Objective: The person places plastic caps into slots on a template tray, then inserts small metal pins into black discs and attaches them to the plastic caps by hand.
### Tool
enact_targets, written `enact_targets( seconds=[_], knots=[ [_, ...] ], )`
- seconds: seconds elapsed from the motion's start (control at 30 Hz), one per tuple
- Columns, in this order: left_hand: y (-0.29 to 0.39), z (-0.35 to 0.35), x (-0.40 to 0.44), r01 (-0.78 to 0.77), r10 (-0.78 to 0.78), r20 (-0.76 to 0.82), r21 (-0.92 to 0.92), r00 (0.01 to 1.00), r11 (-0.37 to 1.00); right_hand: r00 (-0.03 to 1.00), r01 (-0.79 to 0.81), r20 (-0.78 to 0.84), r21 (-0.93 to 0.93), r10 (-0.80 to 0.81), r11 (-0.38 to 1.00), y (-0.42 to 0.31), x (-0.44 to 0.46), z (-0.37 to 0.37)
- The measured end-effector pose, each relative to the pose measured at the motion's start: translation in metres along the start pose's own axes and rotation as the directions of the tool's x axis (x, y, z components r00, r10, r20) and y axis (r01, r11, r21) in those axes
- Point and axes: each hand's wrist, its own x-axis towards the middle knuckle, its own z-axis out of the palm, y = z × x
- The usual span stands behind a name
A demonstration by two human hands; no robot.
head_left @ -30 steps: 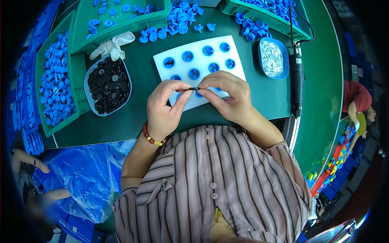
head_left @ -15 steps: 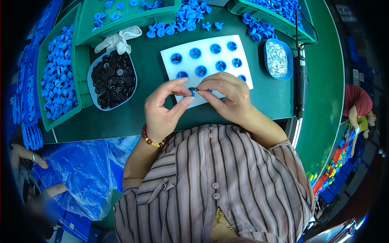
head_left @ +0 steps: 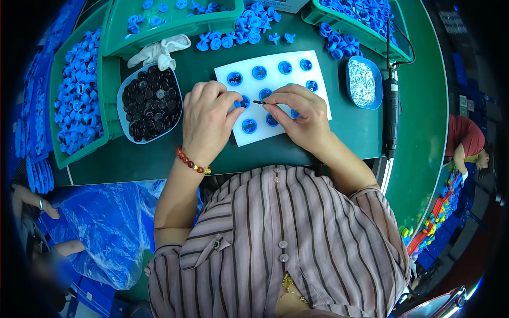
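My left hand is curled at the left edge of a white board. Its index finger and thumb close around the rim of a blue round part sitting in the board. My right hand pinches a small, thin dark piece above the board, its end pointing left; its exact kind is too small to tell. More blue round parts sit in rows in the board, several with dark pieces inside. My right hand and forearm partly cover the board's right side.
A light blue bowl of black round caps stands at left, near a white glove. Green bins hold blue parts. Right are a dish of small silvery pieces and a black electric screwdriver. Other people are at both sides.
My left hand has moved up and left, away from the dark piece, and its fingers have closed at a blue part. My right hand has lifted the dark piece slightly up the board.
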Motion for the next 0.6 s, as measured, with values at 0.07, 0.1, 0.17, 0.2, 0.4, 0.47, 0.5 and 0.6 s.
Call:
enact_targets(
  seconds=[0.07, 0.1, 0.17, 0.2, 0.4, 0.47, 0.5, 0.6],
  knots=[
    [0.008, 0.007, -0.002, 0.034, -0.033, -0.041, 0.026, 0.999, 0.999, 1.000, 0.011, -0.015, -0.011, -0.011, 1.000, 0.001, 0.002, 0.000],
    [0.012, 0.011, -0.004, 0.074, -0.069, -0.083, 0.053, 0.994, 0.996, 1.000, 0.012, -0.014, -0.011, -0.012, 1.000, 0.001, 0.002, 0.001],
    [0.017, 0.016, -0.007, 0.095, -0.086, -0.117, 0.067, 0.989, 0.993, 1.000, -0.022, -0.011, 0.008, 0.022, 1.000, 0.002, 0.002, 0.003],
    [0.018, 0.017, -0.008, 0.114, -0.101, -0.150, 0.079, 0.983, 0.990, 1.000, -0.022, -0.008, 0.009, 0.022, 1.000, 0.002, 0.002, 0.003],
    [0.004, 0.009, -0.013, 0.166, -0.215, -0.424, -0.149, 0.880, 0.975, 0.999, 0.050, 0.023, -0.101, -0.048, 0.994, 0.000, 0.008, 0.007],
    [0.000, 0.006, -0.014, 0.148, -0.208, -0.470, -0.162, 0.858, 0.976, 0.997, 0.074, 0.042, -0.142, -0.068, 0.987, 0.000, 0.011, 0.011],
    [-0.001, 0.004, -0.016, 0.149, -0.214, -0.443, -0.176, 0.870, 0.973, 0.997, 0.075, 0.041, -0.143, -0.070, 0.987, 0.000, 0.011, 0.012],
    [-0.001, 0.007, -0.016, 0.102, -0.170, -0.443, -0.174, 0.880, 0.979, 0.995, 0.081, 0.076, -0.154, -0.070, 0.985, 0.002, 0.009, 0.016]
  ],
)
